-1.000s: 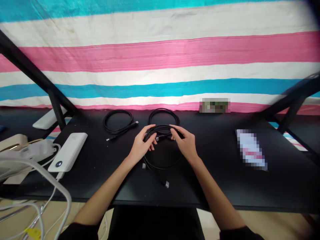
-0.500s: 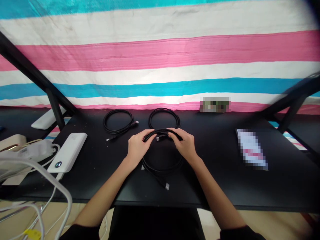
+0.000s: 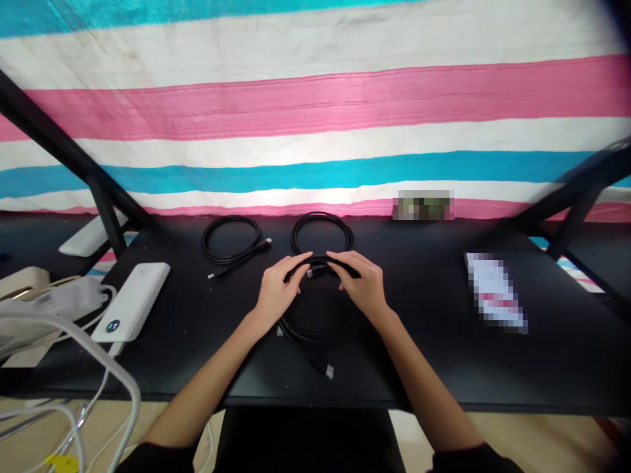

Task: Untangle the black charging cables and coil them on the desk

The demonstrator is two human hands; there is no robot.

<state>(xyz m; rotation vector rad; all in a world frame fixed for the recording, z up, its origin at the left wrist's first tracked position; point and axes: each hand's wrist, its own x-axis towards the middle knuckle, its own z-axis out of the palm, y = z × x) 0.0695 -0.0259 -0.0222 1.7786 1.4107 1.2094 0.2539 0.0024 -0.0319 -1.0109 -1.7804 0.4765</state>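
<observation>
Both my hands rest on a coiled black cable [image 3: 315, 332] in the middle of the black table [image 3: 424, 368]. My left hand [image 3: 277, 292] pinches the coil's far-left arc, fingers curled round the strands. My right hand [image 3: 362, 284] grips the far-right arc the same way. A silver plug of this cable shows between my fingertips, and another plug end [image 3: 327, 371] trails toward the table's front edge. Two more coiled black cables lie behind: one [image 3: 231, 240] at the back left, one [image 3: 322, 231] just beyond my fingers.
A white power bank [image 3: 132, 302] lies at the left, with white cords and a power strip [image 3: 54, 302] beyond it. A blurred packet [image 3: 494, 292] lies at the right, a small blurred item [image 3: 422, 205] at the back. A striped cloth hangs behind; black frame struts slant at both sides.
My hands have closed tighter on the coil's far side and drawn slightly together. The coil's trailing plug has slid a little toward the front edge.
</observation>
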